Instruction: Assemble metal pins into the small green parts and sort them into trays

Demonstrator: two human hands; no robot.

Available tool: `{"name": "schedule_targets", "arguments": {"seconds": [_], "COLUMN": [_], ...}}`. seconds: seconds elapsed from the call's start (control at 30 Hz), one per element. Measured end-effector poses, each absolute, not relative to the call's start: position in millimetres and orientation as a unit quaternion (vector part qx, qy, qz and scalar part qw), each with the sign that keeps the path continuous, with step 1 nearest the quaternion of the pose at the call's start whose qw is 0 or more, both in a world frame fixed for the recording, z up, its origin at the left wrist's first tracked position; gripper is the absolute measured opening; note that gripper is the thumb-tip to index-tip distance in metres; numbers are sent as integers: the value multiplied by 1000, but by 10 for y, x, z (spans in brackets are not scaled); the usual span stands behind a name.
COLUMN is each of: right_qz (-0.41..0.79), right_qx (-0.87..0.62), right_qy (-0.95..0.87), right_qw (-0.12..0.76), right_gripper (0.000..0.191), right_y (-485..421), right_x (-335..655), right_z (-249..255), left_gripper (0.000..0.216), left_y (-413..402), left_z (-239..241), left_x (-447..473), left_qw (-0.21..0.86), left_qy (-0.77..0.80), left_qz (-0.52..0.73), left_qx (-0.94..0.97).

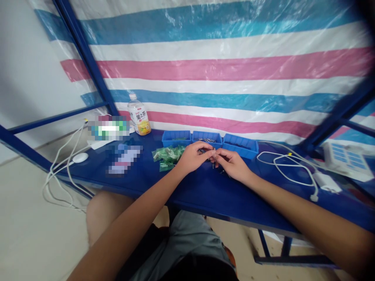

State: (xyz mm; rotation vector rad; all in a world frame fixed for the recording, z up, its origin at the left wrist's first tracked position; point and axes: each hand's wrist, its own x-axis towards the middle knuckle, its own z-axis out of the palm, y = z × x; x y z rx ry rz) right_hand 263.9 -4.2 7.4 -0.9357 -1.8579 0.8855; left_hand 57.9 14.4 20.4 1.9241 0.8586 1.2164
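Observation:
My left hand [194,157] and my right hand [234,163] meet over the blue table, with thumbs and fingertips pinched together. Whatever they hold is small and mostly hidden by the fingers. Thin dark metal pieces [213,165] show just below the fingertips. Beside my left hand lies a heap of small green plastic bags [169,156]. Just behind the hands stand a left blue bin [176,143], a middle blue bin [218,144] and a right blue bin [241,152]. Thin metal pieces like screws [205,139] lie in the middle bin.
A drink bottle [140,117] stands at the back left. White cables [288,157], a white adapter [326,182] and a power strip [348,160] occupy the right. A white mouse [80,157] sits at the left edge. Striped sheeting [205,70] hangs behind the table.

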Motion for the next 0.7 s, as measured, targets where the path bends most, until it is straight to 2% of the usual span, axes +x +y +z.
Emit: {"name": "schedule_targets", "arguments": {"seconds": [0.4,0.53,0.7], "right_qz": [318,367,431], "right_qx": [-383,-385,-401], "right_qy": [-748,-715,-613], "right_qw": [438,453,527], "right_gripper": [35,39,41], "right_y": [-53,32,199], "right_x": [2656,2701,2794], "right_z": [93,61,20], "left_gripper": [23,29,22], "left_y": [139,127,126], "left_z": [222,234,256], "left_x": [546,558,549], "left_qw": [322,319,286], "left_qy": [338,345,388], "left_qz": [451,459,479], "left_qx": [761,754,734]}}
